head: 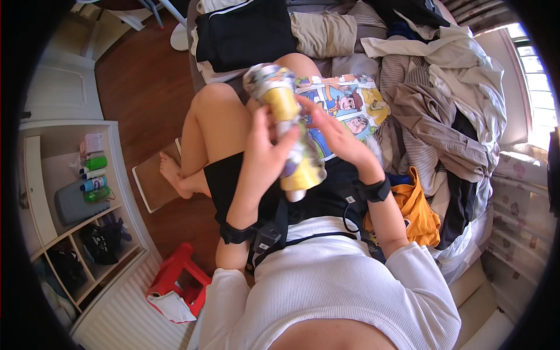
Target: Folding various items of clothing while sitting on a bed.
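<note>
A cartoon-printed cloth bundle [282, 103], somewhat blurred, stands out above my lap, folded or bunched lengthwise. My left hand [267, 151] grips it around its middle from the left. On the other side, my right hand [330, 131] has its fingers spread, the fingertips at or close to the bundle's edge; contact is not clear. Beneath and beyond my right hand, a cartoon-printed fabric piece [350, 105] with yellow, blue and white panels lies spread over my thigh and the bed. Whether it joins the bundle is hidden.
Folded black clothing [247, 35] and a rolled beige cloth [324, 34] lie at the far side of the bed. A heap of clothes [437, 113] and an orange garment [415, 214] are at right. A red plastic stool [179, 280] and open shelves [118, 175] stand at left.
</note>
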The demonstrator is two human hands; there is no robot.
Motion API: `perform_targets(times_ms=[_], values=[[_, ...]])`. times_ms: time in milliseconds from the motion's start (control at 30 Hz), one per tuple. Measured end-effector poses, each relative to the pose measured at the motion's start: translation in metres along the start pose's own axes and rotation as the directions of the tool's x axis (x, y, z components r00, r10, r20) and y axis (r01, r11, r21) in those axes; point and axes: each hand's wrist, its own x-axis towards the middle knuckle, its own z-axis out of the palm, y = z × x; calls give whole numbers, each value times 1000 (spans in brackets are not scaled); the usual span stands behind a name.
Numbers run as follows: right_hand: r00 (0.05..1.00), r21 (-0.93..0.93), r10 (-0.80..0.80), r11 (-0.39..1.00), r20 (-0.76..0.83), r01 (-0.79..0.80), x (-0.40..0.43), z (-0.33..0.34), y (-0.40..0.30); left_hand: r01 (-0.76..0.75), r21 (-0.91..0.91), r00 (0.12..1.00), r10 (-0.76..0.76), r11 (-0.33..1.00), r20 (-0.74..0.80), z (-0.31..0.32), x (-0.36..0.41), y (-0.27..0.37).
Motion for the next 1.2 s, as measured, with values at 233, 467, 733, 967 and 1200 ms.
perform_targets(times_ms=[233, 467, 733, 967, 1200], values=[[825, 151, 498, 867, -267, -474, -19, -49, -11, -361, 332, 904, 240, 872, 353, 14, 28, -25], [776, 44, 472, 864, -418, -502, -28, -46, 43, 251, 90, 968, -250, 964, -22, 7, 29, -54], [819, 24, 478, 867, -317, -497, -16, -27, 22, 371, -33, 928, -372, 928, -16, -12, 27, -34], [882, -338, 41, 914, -470, -223, 5, 17, 13, 256, -11, 954, -255, 967, -160, -20, 2, 18], [902, 412, 375, 872, -214, -264, -11, -24, 23, 57, 35, 915, -66, 998, 399, 14, 9, 9]])
